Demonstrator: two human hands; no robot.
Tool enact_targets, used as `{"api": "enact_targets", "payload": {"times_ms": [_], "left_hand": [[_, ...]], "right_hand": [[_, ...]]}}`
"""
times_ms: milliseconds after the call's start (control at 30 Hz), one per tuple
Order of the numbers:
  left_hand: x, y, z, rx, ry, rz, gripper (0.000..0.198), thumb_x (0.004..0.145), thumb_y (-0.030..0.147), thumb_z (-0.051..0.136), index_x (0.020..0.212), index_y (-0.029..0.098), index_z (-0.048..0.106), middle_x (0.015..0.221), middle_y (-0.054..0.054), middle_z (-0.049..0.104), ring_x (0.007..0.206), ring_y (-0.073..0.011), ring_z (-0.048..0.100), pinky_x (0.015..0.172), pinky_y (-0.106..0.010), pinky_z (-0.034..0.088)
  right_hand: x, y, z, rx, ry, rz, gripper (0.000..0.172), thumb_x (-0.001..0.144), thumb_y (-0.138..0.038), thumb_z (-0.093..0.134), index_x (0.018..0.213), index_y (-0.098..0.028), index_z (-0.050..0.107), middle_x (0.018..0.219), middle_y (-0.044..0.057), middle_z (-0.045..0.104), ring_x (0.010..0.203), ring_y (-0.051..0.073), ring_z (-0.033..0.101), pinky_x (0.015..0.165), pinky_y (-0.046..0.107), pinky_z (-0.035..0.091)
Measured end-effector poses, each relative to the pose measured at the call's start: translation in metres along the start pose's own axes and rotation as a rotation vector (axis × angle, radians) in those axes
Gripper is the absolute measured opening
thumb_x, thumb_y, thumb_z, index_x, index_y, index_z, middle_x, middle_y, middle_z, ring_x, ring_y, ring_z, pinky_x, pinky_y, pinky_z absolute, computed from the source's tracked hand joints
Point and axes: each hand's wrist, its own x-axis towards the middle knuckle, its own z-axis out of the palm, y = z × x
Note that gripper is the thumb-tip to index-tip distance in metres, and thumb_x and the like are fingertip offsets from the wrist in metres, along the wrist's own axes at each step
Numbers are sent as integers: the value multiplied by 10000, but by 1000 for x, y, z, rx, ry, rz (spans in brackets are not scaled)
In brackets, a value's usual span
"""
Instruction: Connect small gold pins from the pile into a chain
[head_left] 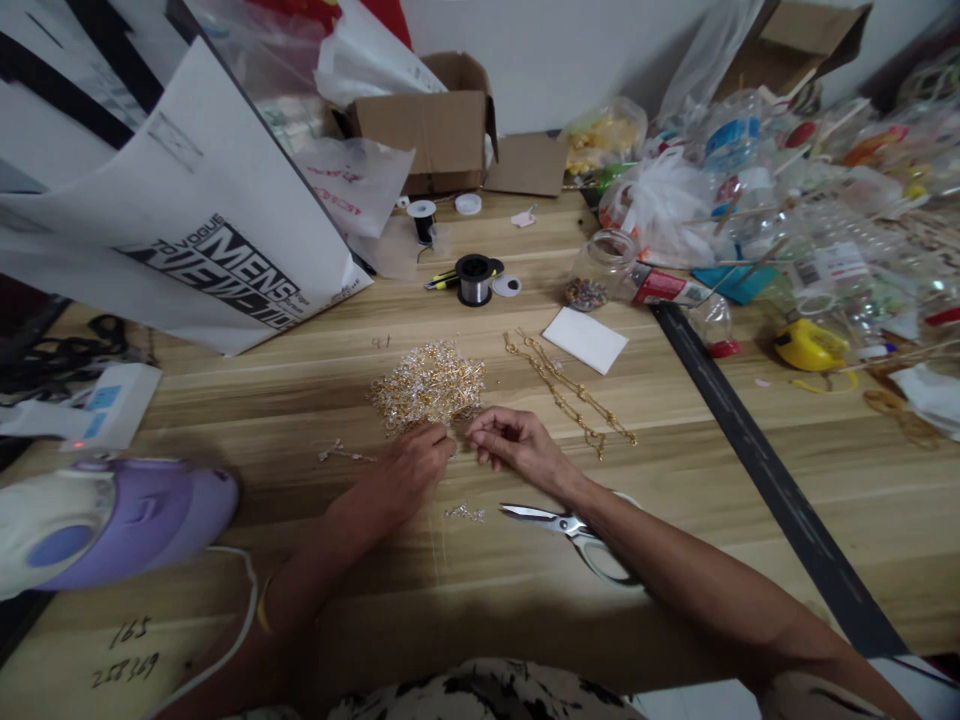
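Note:
At the near edge of a heap of small gold and clear beads (431,385), my left hand (420,462) has its fingers pinched together. What it grips is too small to make out, though a short beaded strand (341,453) trails out to its left. My right hand (510,440) faces it, thumb and forefinger pressed together with the other fingers curled; anything in that pinch is too tiny to name. A thin thread hangs below the left hand. Between my forearms lies a little cluster of clear beads (465,513). Scissors (574,530) rest partly under my right forearm.
Gold chains (574,395) and a white card (585,340) lie to the right. Behind are a wire spool (475,280), a bead jar (592,275) and a cardboard box (424,135). A purple-white appliance (127,520) and a large bag (187,220) stand left; plastic bottles crowd the right.

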Motion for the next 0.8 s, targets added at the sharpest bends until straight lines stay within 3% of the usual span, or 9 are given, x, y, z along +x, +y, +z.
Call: {"api": "enact_targets", "payload": {"times_ms": [200, 533, 800], "left_hand": [[1, 4, -5, 53, -56, -45, 220, 879, 67, 355, 813, 140, 551, 878, -77, 551, 847, -195, 521, 818, -349, 444], [0, 0, 0, 73, 10, -59, 220, 894, 91, 363, 797, 150, 552, 843, -58, 539, 799, -178, 512, 784, -329, 440], [2, 3, -3, 68, -1, -69, 223, 897, 103, 377, 789, 138, 569, 839, -63, 533, 772, -178, 518, 757, -329, 439]], "right_hand": [[1, 0, -1, -7, 5, -12, 317, 769, -466, 648, 785, -153, 597, 601, -26, 551, 488, 68, 495, 448, 175, 423], [1, -1, -1, -7, 10, 10, 315, 763, -466, 655, 779, -156, 599, 580, -32, 546, 477, 65, 490, 450, 171, 421], [1, 0, 0, 30, 15, -10, 302, 755, -443, 675, 788, -147, 622, 671, 4, 617, 556, 89, 583, 461, 175, 450]]}}
